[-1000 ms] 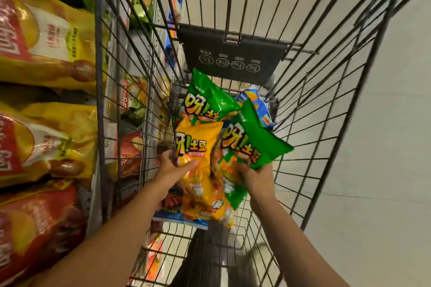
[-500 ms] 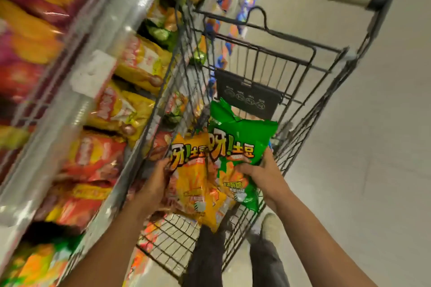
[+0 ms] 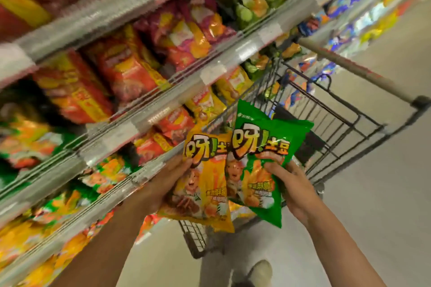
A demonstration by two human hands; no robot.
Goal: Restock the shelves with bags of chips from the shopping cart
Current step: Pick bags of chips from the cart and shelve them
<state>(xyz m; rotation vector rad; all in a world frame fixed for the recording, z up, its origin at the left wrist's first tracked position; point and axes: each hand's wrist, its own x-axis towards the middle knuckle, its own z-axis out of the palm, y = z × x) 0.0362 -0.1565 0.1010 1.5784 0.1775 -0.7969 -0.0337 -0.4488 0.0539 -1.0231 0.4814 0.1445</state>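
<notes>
My left hand (image 3: 161, 184) grips a yellow chip bag (image 3: 205, 184) by its left edge. My right hand (image 3: 291, 184) holds a green chip bag (image 3: 263, 147) of the same brand, thumb pressed on its front. The two bags overlap side by side, held up above the near end of the wire shopping cart (image 3: 338, 123). Both sit just right of the shelves (image 3: 140, 121), at the height of the rows with red and green bags. What else lies in the cart is hidden behind the bags.
Tiered shelves packed with red, yellow, pink and green chip bags (image 3: 126, 72) fill the left side, fronted by clear price rails. The cart's handle (image 3: 363, 74) runs at the upper right. Bare grey floor (image 3: 373, 205) spreads to the right; my shoe (image 3: 261, 270) shows below.
Both hands have lifted the yellow and green bags up out of the cart basket. My view has swung left and up, so the shelves now fill the left half.
</notes>
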